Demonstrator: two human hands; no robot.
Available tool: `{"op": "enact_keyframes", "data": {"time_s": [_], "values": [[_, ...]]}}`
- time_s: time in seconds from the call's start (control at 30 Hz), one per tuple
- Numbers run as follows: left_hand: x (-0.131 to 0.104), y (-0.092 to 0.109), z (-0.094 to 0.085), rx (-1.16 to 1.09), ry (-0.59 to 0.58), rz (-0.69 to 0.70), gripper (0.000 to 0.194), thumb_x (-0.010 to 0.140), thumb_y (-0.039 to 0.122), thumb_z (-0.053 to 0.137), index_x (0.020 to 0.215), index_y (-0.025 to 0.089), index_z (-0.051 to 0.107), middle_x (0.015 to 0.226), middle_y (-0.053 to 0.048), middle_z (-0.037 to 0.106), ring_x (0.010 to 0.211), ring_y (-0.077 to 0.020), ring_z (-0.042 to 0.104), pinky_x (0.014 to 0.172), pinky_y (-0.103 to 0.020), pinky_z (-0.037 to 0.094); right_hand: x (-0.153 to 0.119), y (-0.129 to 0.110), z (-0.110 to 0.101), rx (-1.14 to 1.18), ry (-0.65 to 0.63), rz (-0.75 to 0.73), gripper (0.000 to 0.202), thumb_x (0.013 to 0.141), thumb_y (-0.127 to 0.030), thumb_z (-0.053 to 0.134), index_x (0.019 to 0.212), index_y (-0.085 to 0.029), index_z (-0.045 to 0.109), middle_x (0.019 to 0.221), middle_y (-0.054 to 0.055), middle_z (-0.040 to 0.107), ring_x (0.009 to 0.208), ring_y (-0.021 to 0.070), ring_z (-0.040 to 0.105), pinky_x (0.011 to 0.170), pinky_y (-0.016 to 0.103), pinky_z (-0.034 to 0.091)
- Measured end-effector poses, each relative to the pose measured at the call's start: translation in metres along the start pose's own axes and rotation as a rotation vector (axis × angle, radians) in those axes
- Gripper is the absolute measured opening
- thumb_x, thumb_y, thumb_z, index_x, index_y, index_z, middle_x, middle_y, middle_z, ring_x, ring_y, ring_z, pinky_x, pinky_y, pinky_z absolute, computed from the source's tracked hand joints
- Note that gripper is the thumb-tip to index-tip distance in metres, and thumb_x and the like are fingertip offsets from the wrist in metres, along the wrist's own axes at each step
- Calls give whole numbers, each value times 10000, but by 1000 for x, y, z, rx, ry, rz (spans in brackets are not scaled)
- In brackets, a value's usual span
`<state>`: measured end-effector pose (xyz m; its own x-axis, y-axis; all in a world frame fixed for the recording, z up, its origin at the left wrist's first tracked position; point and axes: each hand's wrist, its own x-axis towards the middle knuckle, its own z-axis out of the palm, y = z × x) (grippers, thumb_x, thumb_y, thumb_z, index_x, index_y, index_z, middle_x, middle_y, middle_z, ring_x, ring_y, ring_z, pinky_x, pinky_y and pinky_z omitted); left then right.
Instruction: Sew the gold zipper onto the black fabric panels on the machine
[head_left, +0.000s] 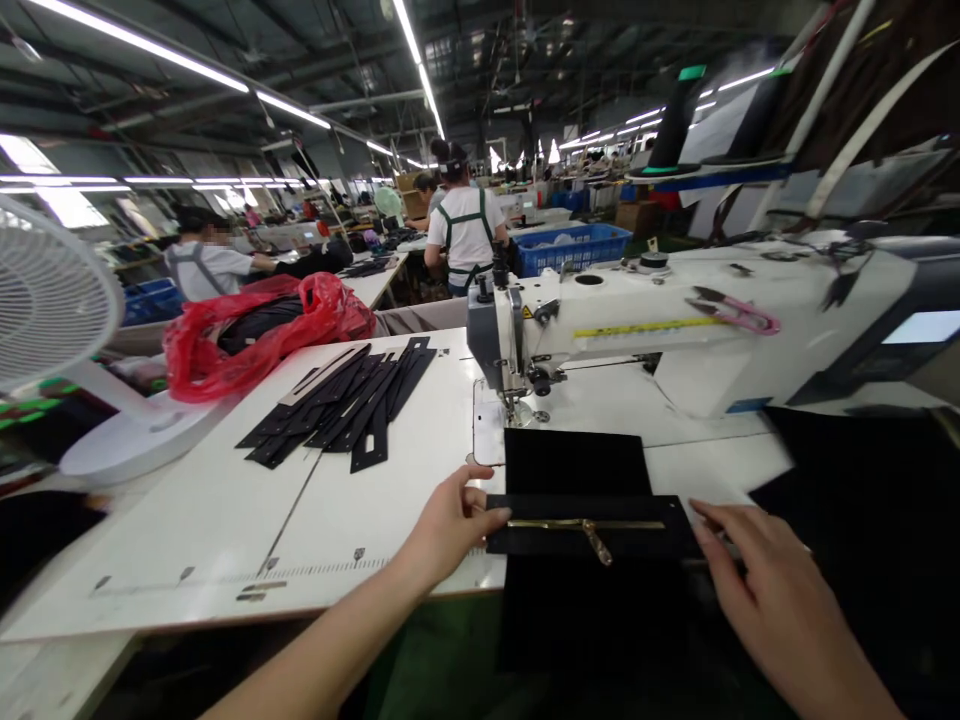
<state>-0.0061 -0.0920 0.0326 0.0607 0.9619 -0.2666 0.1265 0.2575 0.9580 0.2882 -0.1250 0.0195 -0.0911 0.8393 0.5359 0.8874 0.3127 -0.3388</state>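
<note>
A black fabric strip with a gold zipper (551, 524) lies across a larger black cloth panel (577, 460) at the table's front edge. A gold puller dangles from the zipper's middle. My left hand (454, 520) pinches the strip's left end between thumb and fingers. At the other end my right hand (772, 580) grips the strip's right corner, thumb below and fingers above. Just beyond the panel stands the white sewing machine (600, 330), its needle and presser foot (517, 405) over the metal plate. The panel's lower part hangs over the edge.
Many black strips (345, 400) lie piled on the white table (187, 530), left of the machine. Behind them sits a red plastic bag (270, 330), beside a white fan (60, 300). Pink-handled thread snips (739, 312) rest on the machine arm. Co-workers (465, 220) work farther back.
</note>
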Motion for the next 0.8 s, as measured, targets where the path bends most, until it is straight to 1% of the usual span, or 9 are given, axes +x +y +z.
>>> {"op": "enact_keyframes", "data": {"time_s": [0.07,0.13,0.23,0.33,0.43,0.5,0.67,0.73,0.8], "values": [[-8,-3,-7,8,30,1,566,566,320,768,1022,134,491,533,114,418,440,-61,427,412,-177,403,-2,3,-2,95,-120,104,343,866,-427,373,852,-182,613,841,95,607,808,253,570,741,413,450],[-14,-7,-12,10,47,7,573,551,342,778,1010,138,502,519,115,413,432,-64,434,405,-176,402,-1,-2,-1,224,-232,219,355,842,-458,379,779,-191,605,825,94,606,809,249,564,750,395,443],[-19,-11,-15,-2,33,4,623,531,372,788,1027,128,499,510,109,442,423,-66,440,414,-182,404,7,-15,1,322,-307,346,388,830,-507,382,766,-194,602,796,85,613,781,238,563,737,361,438],[-21,-12,-17,3,6,-15,732,524,414,785,1098,93,465,531,76,515,429,-74,443,406,-184,382,15,-19,2,378,-349,384,406,823,-540,406,752,-199,615,702,47,614,674,207,571,639,300,442],[-21,-11,-19,18,-22,-15,734,564,468,760,1116,76,476,544,45,553,427,-80,443,402,-186,349,21,-18,4,458,-385,403,409,789,-560,467,668,-194,603,620,19,585,608,179,559,578,257,433],[-22,-10,-20,-7,-37,8,688,596,488,743,1105,90,507,602,13,597,466,-94,485,437,-196,364,23,-19,3,507,-396,413,414,787,-567,471,671,-190,595,637,16,585,617,172,564,576,242,443],[-32,-6,-27,-115,-52,122,601,672,424,729,1170,152,532,772,-21,645,703,-154,594,651,-242,434,25,-36,-3,750,-378,484,359,769,-547,526,700,-201,591,691,18,611,676,185,604,598,230,501],[-38,-6,-31,-128,-74,126,575,707,384,709,1214,184,529,828,-27,649,754,-168,602,690,-258,443,22,-41,0,787,-380,429,332,759,-533,548,678,-213,584,648,13,610,624,187,614,549,235,520],[-44,-6,-36,-123,-84,102,495,721,334,694,1184,201,579,879,-36,659,793,-183,610,734,-284,455,19,-38,12,679,-344,247,315,760,-533,539,699,-228,591,630,14,629,575,200,626,498,251,538]]}}
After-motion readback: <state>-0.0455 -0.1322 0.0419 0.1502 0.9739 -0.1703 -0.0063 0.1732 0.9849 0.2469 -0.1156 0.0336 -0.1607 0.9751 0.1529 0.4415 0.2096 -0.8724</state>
